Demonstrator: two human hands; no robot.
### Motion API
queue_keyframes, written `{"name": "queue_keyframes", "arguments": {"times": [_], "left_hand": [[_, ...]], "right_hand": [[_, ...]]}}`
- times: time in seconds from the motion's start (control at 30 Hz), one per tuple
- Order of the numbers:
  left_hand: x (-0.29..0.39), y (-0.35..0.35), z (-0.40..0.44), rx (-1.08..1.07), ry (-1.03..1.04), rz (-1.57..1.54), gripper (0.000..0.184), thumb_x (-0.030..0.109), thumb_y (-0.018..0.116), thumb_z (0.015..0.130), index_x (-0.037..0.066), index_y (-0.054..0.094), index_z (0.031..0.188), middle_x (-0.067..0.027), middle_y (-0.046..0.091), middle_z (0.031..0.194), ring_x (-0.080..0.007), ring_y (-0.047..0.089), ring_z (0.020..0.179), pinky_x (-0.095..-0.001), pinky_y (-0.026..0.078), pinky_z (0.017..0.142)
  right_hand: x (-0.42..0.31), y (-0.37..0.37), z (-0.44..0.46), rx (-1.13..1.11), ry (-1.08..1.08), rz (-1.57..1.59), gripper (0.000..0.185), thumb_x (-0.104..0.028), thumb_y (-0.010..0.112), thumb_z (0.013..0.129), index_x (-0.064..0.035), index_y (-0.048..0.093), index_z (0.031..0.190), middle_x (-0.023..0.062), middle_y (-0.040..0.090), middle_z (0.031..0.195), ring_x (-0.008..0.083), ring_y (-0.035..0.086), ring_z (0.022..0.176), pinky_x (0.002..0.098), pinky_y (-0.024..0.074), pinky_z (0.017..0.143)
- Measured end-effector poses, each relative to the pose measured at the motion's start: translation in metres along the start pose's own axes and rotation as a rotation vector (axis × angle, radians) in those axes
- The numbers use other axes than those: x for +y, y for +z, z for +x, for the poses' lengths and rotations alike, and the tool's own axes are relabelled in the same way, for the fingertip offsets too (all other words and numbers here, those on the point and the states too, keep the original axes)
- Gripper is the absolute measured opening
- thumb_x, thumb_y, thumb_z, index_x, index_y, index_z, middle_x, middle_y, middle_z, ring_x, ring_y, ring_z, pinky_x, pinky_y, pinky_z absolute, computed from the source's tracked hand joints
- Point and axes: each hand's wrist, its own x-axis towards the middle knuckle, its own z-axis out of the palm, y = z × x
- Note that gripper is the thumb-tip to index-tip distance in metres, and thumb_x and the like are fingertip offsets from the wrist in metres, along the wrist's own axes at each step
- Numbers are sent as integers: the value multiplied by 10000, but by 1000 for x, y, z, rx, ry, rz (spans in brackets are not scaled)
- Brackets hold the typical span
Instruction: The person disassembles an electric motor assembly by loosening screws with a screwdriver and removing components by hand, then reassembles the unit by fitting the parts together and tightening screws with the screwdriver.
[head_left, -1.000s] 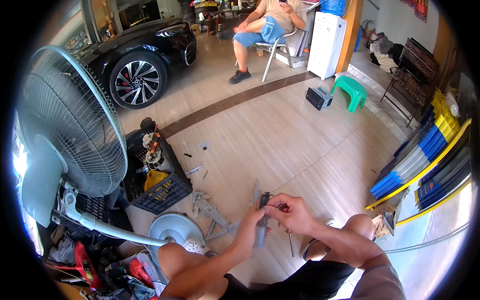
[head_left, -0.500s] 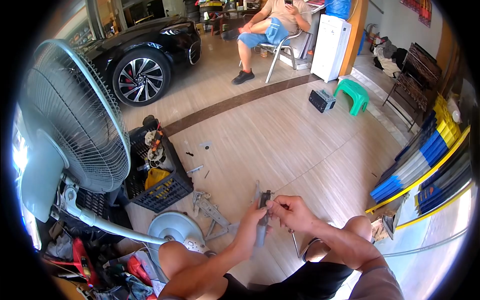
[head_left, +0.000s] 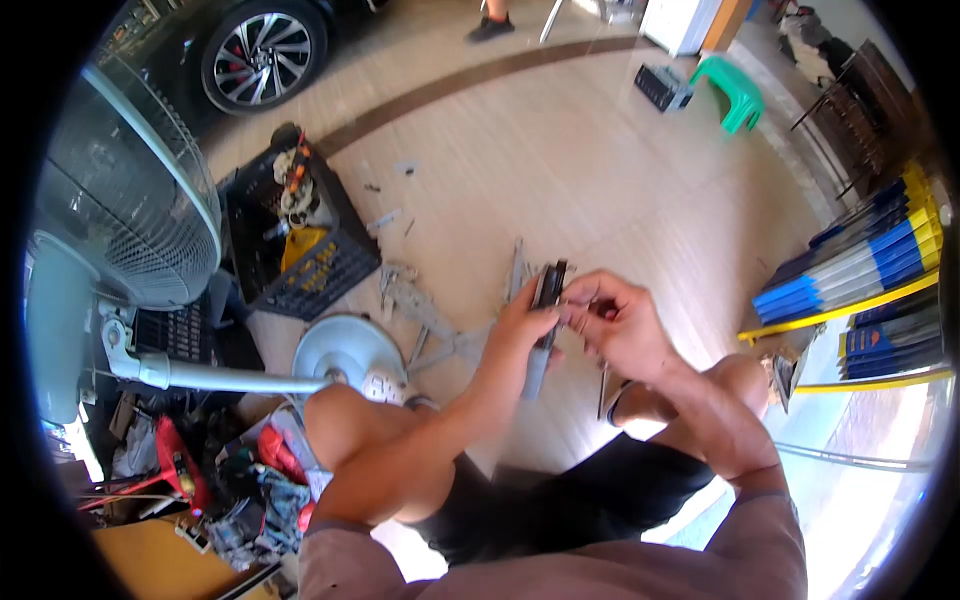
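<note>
Above the floor between my knees, my left hand (head_left: 517, 328) is wrapped round a long narrow part (head_left: 536, 370), grey below and black at its upper end. Its upper end tilts slightly to the right. My right hand (head_left: 628, 325) is closed in a pinch at the right side of this part, near its black end. Whatever lies between those fingertips is too small and blurred to make out. Just beyond my hands, grey metal bracket pieces (head_left: 408, 298) lie on the floor. A thin rod (head_left: 602, 392) stands out below my right hand.
To the left are a standing fan (head_left: 140, 200) with a round base (head_left: 350, 350) and a black crate (head_left: 315, 275) of parts. A green stool (head_left: 728, 90) and a car stereo unit (head_left: 664, 88) sit farther off. Right, a rack (head_left: 850, 270) holds blue and yellow packets.
The view has tipped downward, so the seated person now shows only as a foot and lower leg. My hands still hold the part together, with the right fingers slightly shifted at its side.
</note>
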Motion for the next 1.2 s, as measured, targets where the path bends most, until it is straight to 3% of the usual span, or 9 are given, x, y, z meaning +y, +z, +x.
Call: {"name": "queue_keyframes", "arguments": {"times": [0.27,0.47,0.57,0.77,0.87,0.97,1.2], "left_hand": [[6,2,-6,-32,55,38,773,305,574,903,52,253,1559,-47,569,1073,-113,543,833,-242,446,713],[9,-4,-7,-96,194,145,880,210,674,889,-42,157,1556,-124,525,1312,-146,553,1116,-286,461,949],[10,-3,-11,-97,212,135,917,171,724,866,-41,156,1555,-134,488,1382,-169,508,1227,-306,423,1030],[4,-4,-8,-75,375,192,962,170,794,804,-43,210,1539,-147,522,1348,-174,535,1204,-299,442,1005],[5,-6,-10,-94,431,271,958,39,764,828,8,159,1571,-116,503,1403,-169,490,1274,-312,399,1062],[1,-3,-9,-46,475,204,984,183,826,758,-37,253,1527,-165,552,1309,-184,571,1158,-302,473,962],[1,-4,-13,-13,518,323,980,191,834,729,-36,293,1513,-158,571,1258,-179,588,1111,-297,485,931]], "right_hand": [[4,-4,0,-29,-44,-14,121,-12,680,911,-20,649,1028,3,670,861,12,544,576,199,449,474],[5,-6,-1,-32,-52,5,118,-15,694,905,-30,665,1018,-3,676,823,15,559,567,199,449,467],[5,-6,0,-37,-75,45,154,19,698,902,-13,635,1039,43,698,848,44,615,628,187,490,501],[11,-8,3,-38,-81,92,111,-57,724,908,-34,690,1011,10,693,782,31,564,536,195,431,436],[14,-9,3,-43,-107,90,110,-90,724,915,-33,695,1004,16,693,780,33,563,524,195,431,426],[10,-10,3,-65,-96,112,131,-145,718,930,-32,695,992,22,689,768,37,561,509,193,435,419],[2,-16,2,-199,37,135,320,-329,586,1017,-33,673,929,24,655,709,57,554,481,192,412,404]]}}
